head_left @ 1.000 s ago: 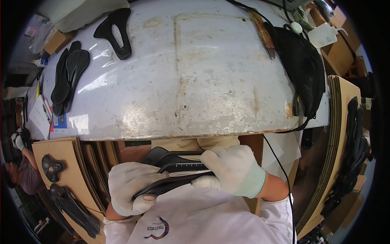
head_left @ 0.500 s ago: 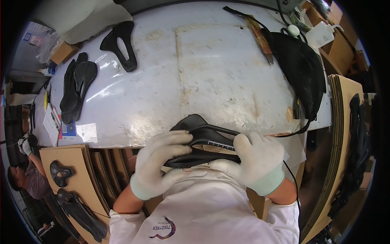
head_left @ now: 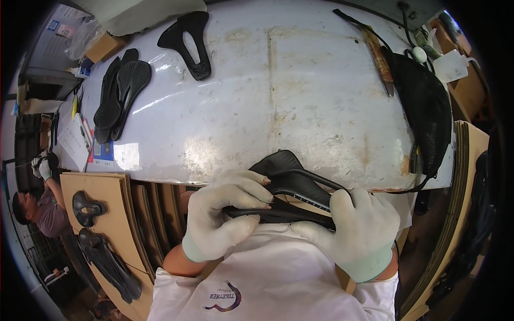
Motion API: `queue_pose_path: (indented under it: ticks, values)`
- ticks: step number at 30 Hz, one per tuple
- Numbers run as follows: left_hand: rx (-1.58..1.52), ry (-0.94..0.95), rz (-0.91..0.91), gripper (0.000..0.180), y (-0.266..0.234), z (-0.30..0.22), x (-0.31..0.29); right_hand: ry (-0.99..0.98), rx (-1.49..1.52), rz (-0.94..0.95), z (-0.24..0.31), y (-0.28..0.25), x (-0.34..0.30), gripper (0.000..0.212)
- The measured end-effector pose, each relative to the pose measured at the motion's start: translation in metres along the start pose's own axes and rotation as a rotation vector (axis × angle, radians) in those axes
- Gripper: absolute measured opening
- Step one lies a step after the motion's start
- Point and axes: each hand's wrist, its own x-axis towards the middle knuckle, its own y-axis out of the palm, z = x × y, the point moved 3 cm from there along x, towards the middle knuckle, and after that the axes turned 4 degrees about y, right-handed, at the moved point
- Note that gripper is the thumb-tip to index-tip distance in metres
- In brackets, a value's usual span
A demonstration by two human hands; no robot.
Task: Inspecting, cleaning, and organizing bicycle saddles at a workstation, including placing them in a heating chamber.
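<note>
A black bicycle saddle (head_left: 278,162) is held close to my body at the table's near edge, its underside and rails facing me. One rail carries small white scale marks. My left hand (head_left: 222,211), in a white knit glove, has its bent fingers over the saddle's left part and the thumb below. My right hand (head_left: 364,232), gloved likewise, is closed around the right end, with the thumb stretched along the near edge. The gloves hide both gripped spots. Left fingertips of the glove look stained.
More black saddles lie on the white table (head_left: 321,96): a perforated saddle (head_left: 136,77) in a group, and a single saddle (head_left: 184,29). At right are a knife-like tool (head_left: 380,64), a black bag-like item (head_left: 425,107) and a white bottle (head_left: 451,67). Cardboard sheets (head_left: 101,184) stand at left; a person works beyond.
The view has shifted, so the table's things sit further right. Both hands still hold the saddle; my left thumb stands out more clearly below it.
</note>
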Motion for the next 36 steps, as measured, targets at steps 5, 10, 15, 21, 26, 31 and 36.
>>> queue_pose_path:
  ticks: [5,10,15,21,26,31,36]
  values:
    - [0.352,0.227,-0.044,0.026,0.0,-0.011,0.004,0.006,0.001,-0.018,0.003,0.0,0.007,0.069]
    - [0.28,0.166,-0.054,0.028,0.004,-0.012,0.0,0.034,0.02,0.033,0.007,0.003,0.005,0.069]
    - [0.275,0.042,-0.103,0.025,0.003,-0.01,-0.002,0.051,-0.007,0.046,0.009,0.0,0.009,0.068]
    - [0.341,0.155,-0.198,0.029,0.01,-0.004,-0.004,0.071,-0.021,0.052,0.011,-0.005,0.013,0.066]
    - [0.398,-0.004,-0.15,0.053,0.013,-0.014,0.003,0.069,0.006,0.045,0.01,-0.003,0.014,0.064]
    - [0.492,-0.128,-0.296,0.058,0.013,-0.012,0.007,0.021,-0.055,0.042,0.013,-0.007,0.013,0.037]
    - [0.569,-0.047,-0.345,0.058,0.015,-0.01,0.007,0.039,-0.067,0.02,0.014,-0.003,0.014,0.031]
